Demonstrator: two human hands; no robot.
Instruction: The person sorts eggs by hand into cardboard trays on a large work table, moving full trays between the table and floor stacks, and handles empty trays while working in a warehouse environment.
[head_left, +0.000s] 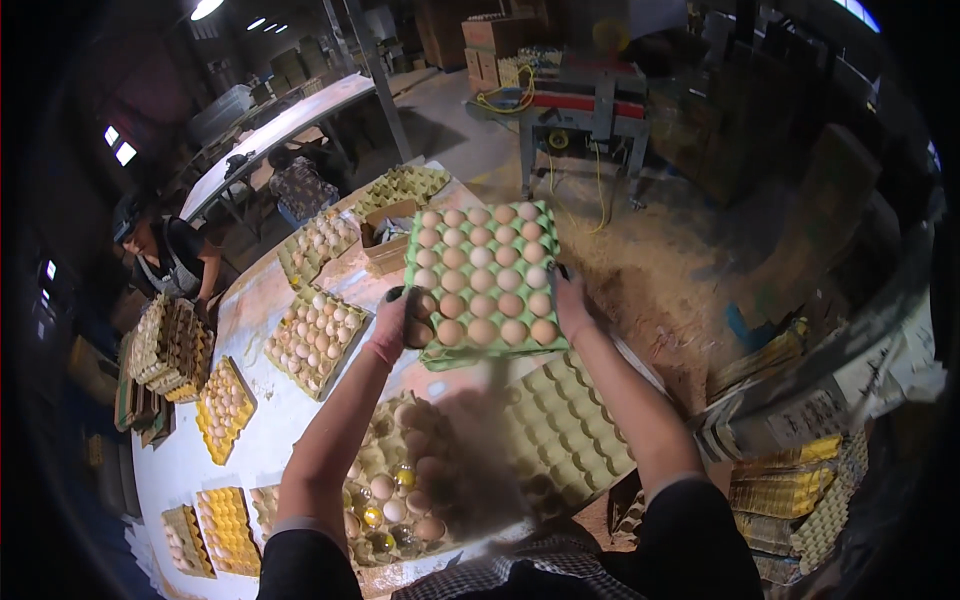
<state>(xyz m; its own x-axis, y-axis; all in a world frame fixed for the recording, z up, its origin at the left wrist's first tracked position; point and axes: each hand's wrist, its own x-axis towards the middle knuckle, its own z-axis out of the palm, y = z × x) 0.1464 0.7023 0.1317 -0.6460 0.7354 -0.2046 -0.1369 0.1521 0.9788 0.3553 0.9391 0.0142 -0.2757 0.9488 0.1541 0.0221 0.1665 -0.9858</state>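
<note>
A green egg tray (491, 346) filled with brown and pale eggs (480, 281) is held up over the table in both my gloved hands. My left hand (394, 322) grips its left side near the front corner. On the right edge sits my right hand (571, 300), a little farther up. Below and to the left, a pulp tray (412, 480) holds whole eggs and several cracked ones with yolks showing. An egg-less grey pulp tray (574, 427) lies under my right forearm. Whether more green trays are stacked beneath the held one, I cannot tell.
Egg trays (315, 341) stand about the white table (285, 431), with a cardboard box (390, 251) at its far side. A person (169, 255) works at the left beside stacked trays (169, 349). More trays (787, 487) are piled low right. A metal-framed machine (589, 105) stands beyond.
</note>
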